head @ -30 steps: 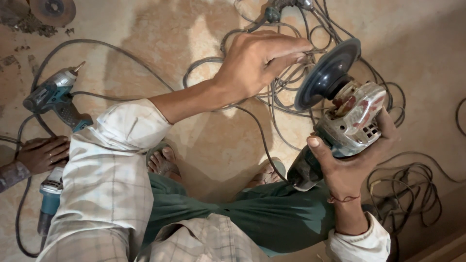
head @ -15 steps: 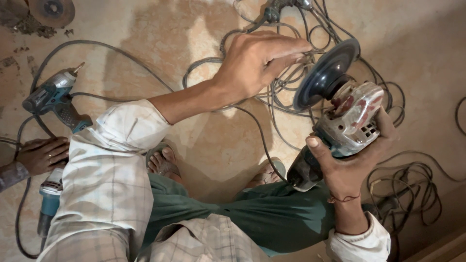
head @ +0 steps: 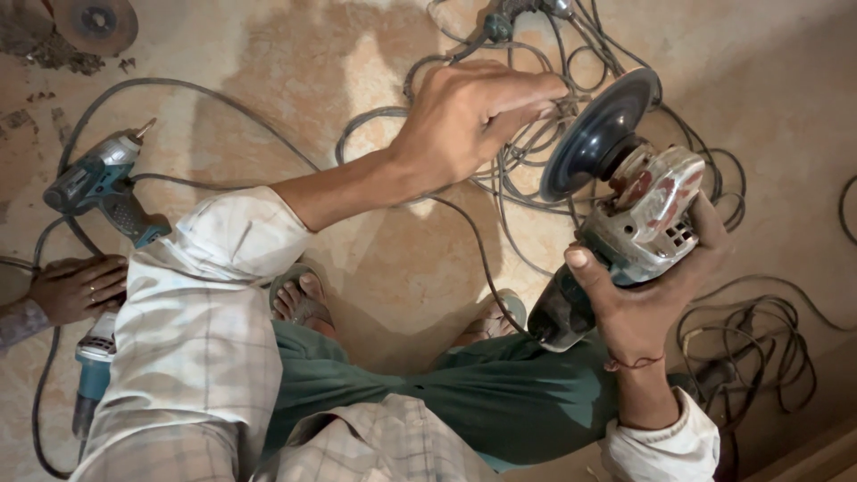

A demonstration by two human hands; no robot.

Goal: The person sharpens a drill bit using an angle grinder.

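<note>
The right hand [head: 652, 286] is wrapped around a worn grey metal angle grinder [head: 625, 241], tilted upward. The left hand [head: 469, 112], fingers curled together, pinches the rim of its dark round backing disc [head: 594, 134].

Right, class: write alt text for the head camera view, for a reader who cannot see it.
A right hand grips an angle grinder while the left hand touches the rim of its dark disc. Below lie tangled cables, a cordless drill and another person's hand on a stone floor.
</note>
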